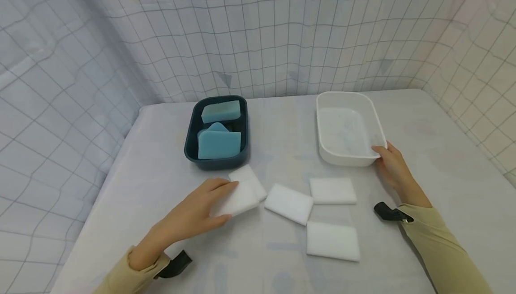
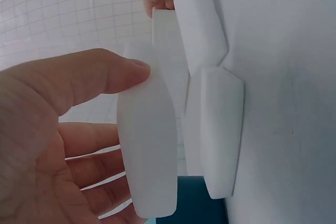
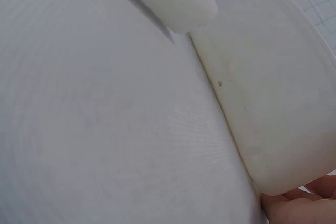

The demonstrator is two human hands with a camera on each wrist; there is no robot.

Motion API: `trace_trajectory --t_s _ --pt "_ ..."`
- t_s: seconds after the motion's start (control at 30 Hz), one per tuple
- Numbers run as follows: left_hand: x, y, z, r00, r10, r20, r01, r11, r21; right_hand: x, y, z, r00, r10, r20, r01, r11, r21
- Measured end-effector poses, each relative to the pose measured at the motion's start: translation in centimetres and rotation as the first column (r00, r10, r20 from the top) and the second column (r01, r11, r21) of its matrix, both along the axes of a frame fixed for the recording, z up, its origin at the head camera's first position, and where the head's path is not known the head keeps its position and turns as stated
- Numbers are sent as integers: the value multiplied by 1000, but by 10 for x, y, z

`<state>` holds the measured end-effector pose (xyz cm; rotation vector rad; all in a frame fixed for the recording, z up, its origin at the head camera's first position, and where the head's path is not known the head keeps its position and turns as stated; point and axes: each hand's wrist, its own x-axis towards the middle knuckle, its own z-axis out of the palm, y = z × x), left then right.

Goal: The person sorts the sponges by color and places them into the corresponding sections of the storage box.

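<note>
My left hand (image 1: 195, 213) pinches a white sponge block (image 1: 238, 201) between thumb and fingers. In the left wrist view this white sponge (image 2: 149, 150) stands edge-on, above the table. Partly behind it in the head view lies another white sponge (image 1: 249, 179). My right hand (image 1: 392, 168) grips the near right corner of a white plastic tub (image 1: 344, 159), thumb over the rim and fingers on the outer wall. Its inside shows no sponges. More white sponges lie flat between the hands: one angled (image 1: 288, 204), one behind (image 1: 333, 191), one nearer me (image 1: 333, 241).
A dark teal tub (image 1: 213, 165) at the back left holds blue sponges (image 1: 219, 144) and a divider. White table cloth (image 1: 278, 146) runs between the tubs. Gridded white curtains (image 1: 266, 34) hang behind and at both sides.
</note>
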<state>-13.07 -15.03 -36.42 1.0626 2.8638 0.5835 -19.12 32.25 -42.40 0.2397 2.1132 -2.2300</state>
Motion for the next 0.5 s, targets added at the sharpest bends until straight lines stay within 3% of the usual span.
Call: trace_trajectory --t_s 0.5 --pt "-18 16 5 997 -77 -10 77 997 9 -2 0 0 1000 -18 18 18 1000 6"
